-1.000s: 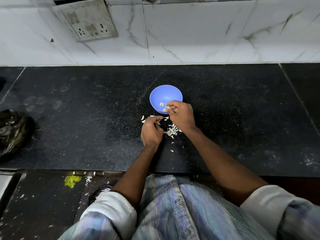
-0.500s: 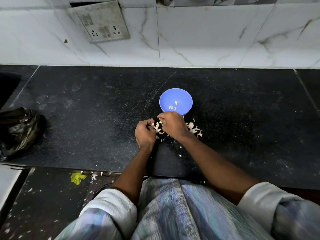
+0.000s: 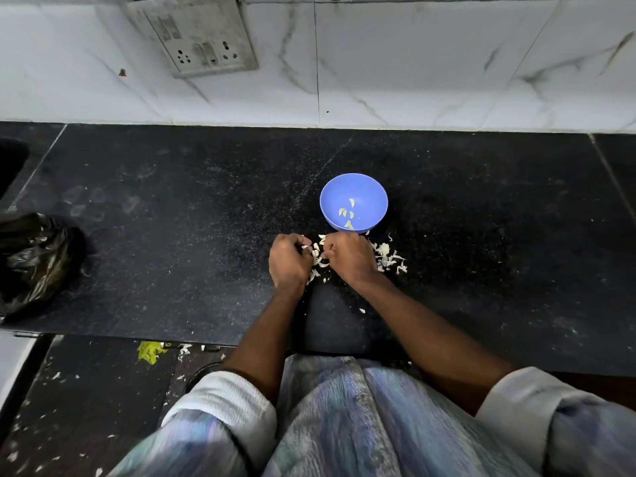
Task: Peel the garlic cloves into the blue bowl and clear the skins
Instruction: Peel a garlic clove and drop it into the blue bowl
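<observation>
The black counter (image 3: pixel 172 235) runs out of sight at both sides. At its left edge a black plastic bag (image 3: pixel 34 259) is cut off. The blue bowl (image 3: pixel 353 203) stands just beyond my knuckles with a few peeled cloves (image 3: pixel 347 213) inside. My left hand (image 3: pixel 289 261) and right hand (image 3: pixel 349 258) are curled close together over the garlic skins (image 3: pixel 387 258); something pale sits between my fingertips, but whether either hand pinches it I cannot tell.
</observation>
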### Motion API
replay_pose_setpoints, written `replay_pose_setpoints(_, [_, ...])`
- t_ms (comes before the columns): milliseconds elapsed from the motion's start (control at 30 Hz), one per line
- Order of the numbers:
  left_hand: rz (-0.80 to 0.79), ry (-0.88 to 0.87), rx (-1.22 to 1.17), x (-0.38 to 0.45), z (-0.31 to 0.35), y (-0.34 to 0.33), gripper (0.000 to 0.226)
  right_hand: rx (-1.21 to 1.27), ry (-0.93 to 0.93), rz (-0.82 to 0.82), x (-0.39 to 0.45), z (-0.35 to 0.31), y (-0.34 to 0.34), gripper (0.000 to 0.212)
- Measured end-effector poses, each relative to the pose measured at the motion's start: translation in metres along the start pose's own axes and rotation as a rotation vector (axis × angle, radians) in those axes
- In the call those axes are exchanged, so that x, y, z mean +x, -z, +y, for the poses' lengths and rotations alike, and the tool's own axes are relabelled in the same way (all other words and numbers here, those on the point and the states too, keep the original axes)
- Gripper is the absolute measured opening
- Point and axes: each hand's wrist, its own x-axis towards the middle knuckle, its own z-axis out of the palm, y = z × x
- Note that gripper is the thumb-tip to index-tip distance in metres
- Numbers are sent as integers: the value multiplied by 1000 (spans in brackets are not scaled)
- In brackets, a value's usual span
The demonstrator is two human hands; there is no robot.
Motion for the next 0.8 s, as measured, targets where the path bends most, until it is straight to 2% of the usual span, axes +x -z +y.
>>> replay_pose_setpoints(167, [4, 26, 43, -1, 1, 4, 12, -2, 8, -11, -3, 3, -1, 11])
replay_pose_setpoints(333, [-12, 68, 59, 1, 6, 6, 25, 47, -6, 10, -7, 6, -1, 13])
replay_pose_setpoints(467, [-107, -30, 178, 1, 9, 3, 33, 67, -1, 34, -12, 11, 2, 14])
replay_pose_setpoints(567, [-108, -131, 191, -5, 9, 0, 39, 108, -47, 50, -12, 20, 0, 19])
replay_pose_setpoints(667, [-75, -245, 76, -23, 18, -7, 38, 347, -124, 82, -13, 28, -5, 24])
replay_pose_setpoints(733, [-84, -232, -77, -37, 30, -12, 28, 702, -206, 38, -17, 26, -1, 21])
replay_pose_setpoints(800, [-83, -181, -236, -45, 38, -16, 27, 966, -261, -5, -20, 29, 5, 20])
